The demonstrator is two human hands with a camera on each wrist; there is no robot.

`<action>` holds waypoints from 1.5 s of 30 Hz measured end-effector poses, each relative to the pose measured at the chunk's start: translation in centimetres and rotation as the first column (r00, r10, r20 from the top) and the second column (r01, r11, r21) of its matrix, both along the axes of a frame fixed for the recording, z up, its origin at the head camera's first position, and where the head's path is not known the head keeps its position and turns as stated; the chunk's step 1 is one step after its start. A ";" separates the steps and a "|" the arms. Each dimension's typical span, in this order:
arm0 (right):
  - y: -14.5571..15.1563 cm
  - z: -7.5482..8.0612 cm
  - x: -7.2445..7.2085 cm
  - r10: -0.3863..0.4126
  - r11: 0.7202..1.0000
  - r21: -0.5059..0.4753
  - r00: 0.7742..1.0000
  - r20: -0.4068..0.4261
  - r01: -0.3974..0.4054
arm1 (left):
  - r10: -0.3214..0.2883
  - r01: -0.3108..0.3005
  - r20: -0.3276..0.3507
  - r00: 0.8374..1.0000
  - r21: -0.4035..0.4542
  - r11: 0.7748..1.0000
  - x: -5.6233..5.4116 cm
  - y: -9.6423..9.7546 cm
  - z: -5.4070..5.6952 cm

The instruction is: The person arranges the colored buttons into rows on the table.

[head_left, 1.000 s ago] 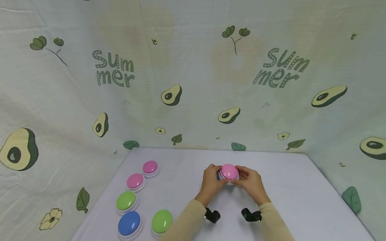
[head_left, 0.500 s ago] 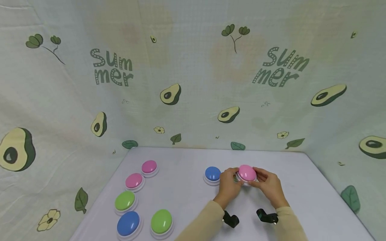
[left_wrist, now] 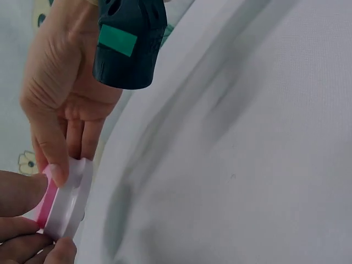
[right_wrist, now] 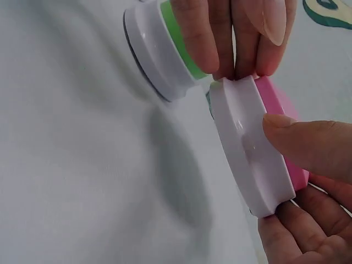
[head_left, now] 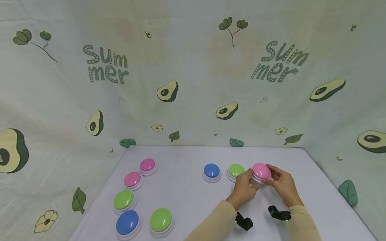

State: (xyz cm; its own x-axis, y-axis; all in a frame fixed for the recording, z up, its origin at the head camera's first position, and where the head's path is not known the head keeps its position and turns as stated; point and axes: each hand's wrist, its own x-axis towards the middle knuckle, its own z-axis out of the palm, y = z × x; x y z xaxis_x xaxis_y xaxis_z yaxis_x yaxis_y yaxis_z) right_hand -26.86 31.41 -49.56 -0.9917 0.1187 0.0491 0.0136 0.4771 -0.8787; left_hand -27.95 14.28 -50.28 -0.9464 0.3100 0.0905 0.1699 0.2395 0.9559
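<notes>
Over the right half of the tabletop (head_left: 184, 187), pink button (head_left: 261, 171) is between both hands, just right of a green button (head_left: 236, 170). Right hand (head_left: 284, 186) pinches it, thumb and fingers; left hand (head_left: 243, 188) has fingers fairly straight at its rim, thumb clear.
</notes>
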 end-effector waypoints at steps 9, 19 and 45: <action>0.9 -0.8 -0.7 0.022 0.999 0.030 0.999 0.036 -0.023 | -0.095 0.087 -0.030 0.995 -0.210 0.974 0.0 0.6 -0.8; 1.2 -1.7 -1.7 0.053 0.995 0.087 0.998 0.027 -0.056 | -0.089 0.108 0.106 0.990 -0.191 0.976 0.2 0.9 -1.0; 1.4 -2.5 -2.5 0.048 0.999 0.009 0.996 0.073 -0.049 | -0.109 0.136 0.142 0.984 -0.197 0.971 -0.6 0.7 -1.4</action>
State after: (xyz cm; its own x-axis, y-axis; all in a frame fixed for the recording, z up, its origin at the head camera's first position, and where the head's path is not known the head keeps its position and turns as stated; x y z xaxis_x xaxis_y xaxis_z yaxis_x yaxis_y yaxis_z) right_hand -29.38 32.80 -52.09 -0.9973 0.0705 -0.0220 0.0537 0.4882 -0.8711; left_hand -28.50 15.02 -51.69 -0.8996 0.4231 -0.1082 0.0879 0.4183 0.9041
